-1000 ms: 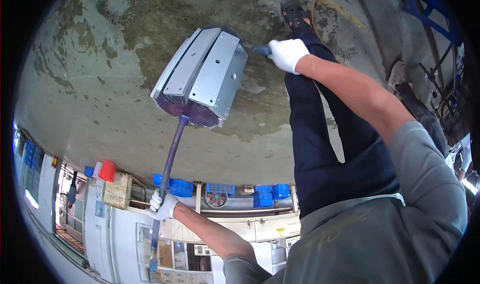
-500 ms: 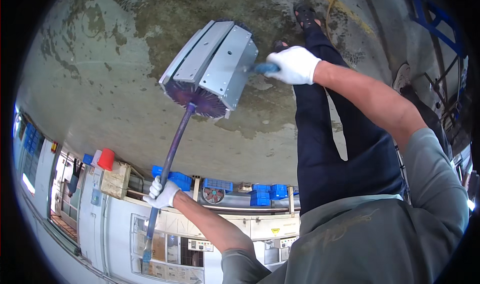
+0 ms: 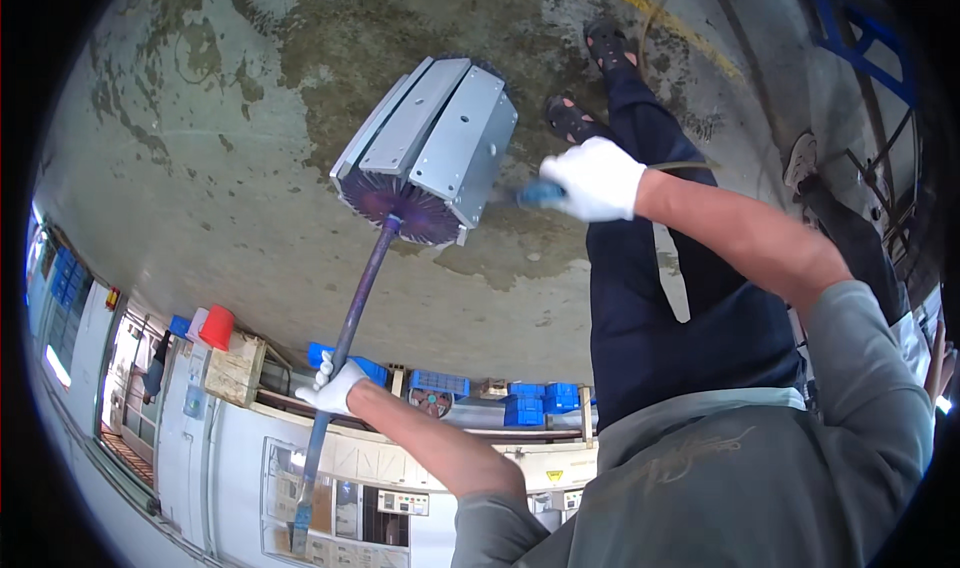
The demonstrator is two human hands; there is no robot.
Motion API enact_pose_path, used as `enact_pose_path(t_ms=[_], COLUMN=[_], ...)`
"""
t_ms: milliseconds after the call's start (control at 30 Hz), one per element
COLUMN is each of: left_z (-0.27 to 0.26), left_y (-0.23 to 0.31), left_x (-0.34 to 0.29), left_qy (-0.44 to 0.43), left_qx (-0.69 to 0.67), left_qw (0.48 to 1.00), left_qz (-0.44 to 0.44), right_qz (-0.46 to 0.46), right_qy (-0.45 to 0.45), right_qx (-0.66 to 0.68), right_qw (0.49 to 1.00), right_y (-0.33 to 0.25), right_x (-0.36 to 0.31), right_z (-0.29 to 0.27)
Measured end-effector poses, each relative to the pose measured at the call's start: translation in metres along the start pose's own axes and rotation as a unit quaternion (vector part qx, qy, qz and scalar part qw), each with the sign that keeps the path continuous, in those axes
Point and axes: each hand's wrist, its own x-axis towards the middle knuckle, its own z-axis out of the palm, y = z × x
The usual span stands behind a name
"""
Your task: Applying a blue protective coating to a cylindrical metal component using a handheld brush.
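Observation:
My white-gloved left hand (image 3: pixel 331 386) grips a long purple-blue shaft (image 3: pixel 358 303), its fingers partly wrapped round it. At the shaft's far end is a drum of grey metal plates (image 3: pixel 455 133), with dark purple radial fins on its end face. Bolt holes dot the plates. The shaft's near end (image 3: pixel 300 528) looks worn and blue. To the drum's right, my white-gloved right hand (image 3: pixel 600 180) is closed on a blue-handled tool (image 3: pixel 540 194), which points at the plates without touching them. Blur hides its tip, so its exact kind is unclear.
Wet patches darken the concrete floor (image 3: pixel 240 208). A thin yellowish hose (image 3: pixel 690 165) shows behind my right wrist. Blue crates (image 3: pixel 525 405), a fan (image 3: pixel 430 402) and a red bucket (image 3: pixel 216 326) stand along the wall. Another person's shoe (image 3: pixel 800 160) is at the right, near a blue metal frame (image 3: pixel 865 48).
The drum and shaft have shifted slightly right and down with my left hand. My right hand and the tool have moved down and a little away from the plates.

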Motion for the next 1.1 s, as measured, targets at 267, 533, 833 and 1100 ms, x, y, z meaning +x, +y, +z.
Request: enact_pose_path(t_ms=[267,533,833,1100], left_z=[0.004,0.001,-0.032,-0.034], left_y=[0.005,-0.004,-0.016,-0.015], left_x=[0.001,-0.002,0.000,-0.003], left_qy=[-0.190,-0.273,-0.170,-0.157], left_qx=[-0.003,0.021,-0.014,-0.026], left_qw=[0.981,0.961,0.985,0.987], left_qz=[-0.029,0.025,-0.001,0.001], right_qz=[0.025,0.167,0.252,0.295], right_qy=[-0.048,-0.045,-0.023,-0.026], right_qx=[0.020,-0.039,-0.081,-0.066], right_qw=[0.998,0.984,0.964,0.953], right_y=[-0.024,-0.022,0.036,0.050], right_x=[0.013,0.011,-0.001,0.007], right_z=[-0.023,-0.010,0.016,0.024])
